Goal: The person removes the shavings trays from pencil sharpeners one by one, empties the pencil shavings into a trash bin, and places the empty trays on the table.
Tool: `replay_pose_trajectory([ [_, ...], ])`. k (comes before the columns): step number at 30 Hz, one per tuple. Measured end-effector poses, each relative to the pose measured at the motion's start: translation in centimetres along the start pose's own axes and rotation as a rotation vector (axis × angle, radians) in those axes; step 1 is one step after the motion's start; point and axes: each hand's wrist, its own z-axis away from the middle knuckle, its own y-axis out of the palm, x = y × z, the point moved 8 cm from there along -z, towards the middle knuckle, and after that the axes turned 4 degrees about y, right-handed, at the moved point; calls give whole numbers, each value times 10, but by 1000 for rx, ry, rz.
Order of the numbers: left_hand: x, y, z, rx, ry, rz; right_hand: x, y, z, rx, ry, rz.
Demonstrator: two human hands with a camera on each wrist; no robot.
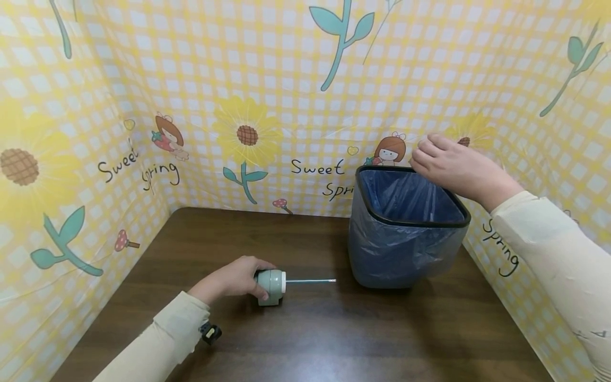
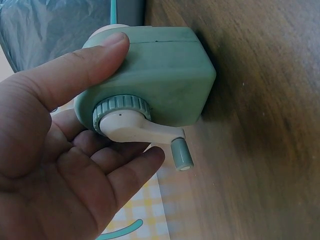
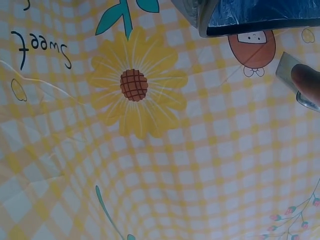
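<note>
My left hand [image 1: 245, 278] grips a green crank pencil sharpener [image 2: 160, 70] by its sides near the tabletop. A teal pencil [image 1: 310, 280] sticks out of the sharpener's white front, toward the right. The thumb lies along one face, and the pale crank handle [image 2: 145, 130] hangs beside the curled fingers in the left wrist view. Over the back rim of a lined trash bin [image 1: 406, 254], my right hand [image 1: 446, 162] is raised. In the right wrist view its fingertip pinches a small clear plastic piece [image 3: 286, 70], mostly cut off by the frame edge.
The bin's black rim [image 1: 415, 223] holds a bluish plastic bag [image 1: 406, 193]. Dark wood tabletop [image 1: 305, 339] spreads around the sharpener. A yellow checked cloth [image 1: 267, 63] with sunflowers closes off the back and both sides.
</note>
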Motion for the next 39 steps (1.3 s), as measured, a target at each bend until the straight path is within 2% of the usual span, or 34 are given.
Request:
replay_pose_trajectory([
  [14,0,2,2,1,-23,26,4,0,2,-29,-8,-2],
  [27,-2,0,1,5,-15,9,2,-2,2,-42,8,-78],
  [34,0,1,0,4,-16,17,0,-3,4,-9,28,-78],
  [39,0,1,1,6,-18,9,3,-5,6,-17,41,-85],
])
